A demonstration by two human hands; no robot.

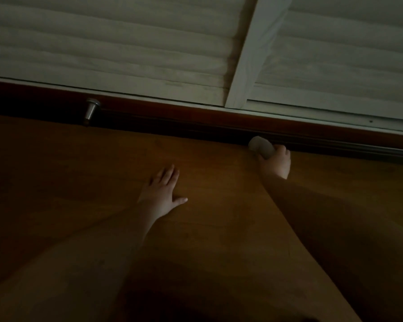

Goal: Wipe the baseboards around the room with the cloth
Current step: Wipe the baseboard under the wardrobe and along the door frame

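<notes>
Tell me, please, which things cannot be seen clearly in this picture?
- Head view: the right hand covers part of the cloth.
- The baseboard is in deep shadow, so dust cannot be judged.
- The frame's edges cut off both baseboard ends.
- The doorstop base is lost in darkness.

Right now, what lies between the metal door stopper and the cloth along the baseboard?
Nothing: in the head view the dark baseboard runs bare from the door stopper to the cloth, held by the right hand.
</notes>
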